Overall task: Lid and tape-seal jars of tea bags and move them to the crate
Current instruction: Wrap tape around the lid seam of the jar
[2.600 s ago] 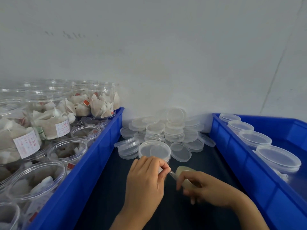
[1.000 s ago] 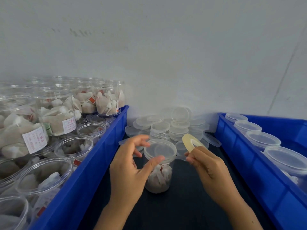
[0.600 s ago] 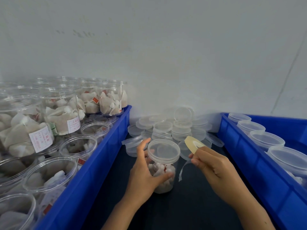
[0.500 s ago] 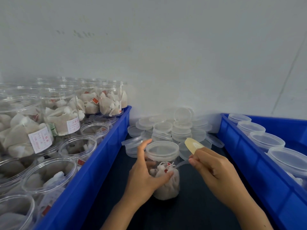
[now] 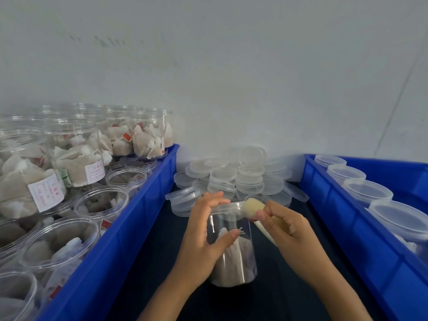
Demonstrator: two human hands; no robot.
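Note:
A clear jar [image 5: 234, 256] with tea bags in its lower half and a clear lid on top stands on the dark surface between two blue crates. My left hand [image 5: 203, 237] grips the jar from the left, fingers over the lid's rim and thumb on the wall. My right hand [image 5: 287, 230] holds a small yellowish tape roll [image 5: 253, 207] against the right edge of the lid. The blue crate [image 5: 361, 237] on the right holds several lidded jars [image 5: 368, 191].
The blue crate [image 5: 129, 228] on the left is packed with several open jars of tea bags [image 5: 102, 202], some stacked. A pile of loose clear lids [image 5: 238, 177] lies behind the jar against the white wall.
The jar stood low on the surface with the tape roll held apart from it. Now the jar is raised closer to me, and the roll presses on the lid's right edge.

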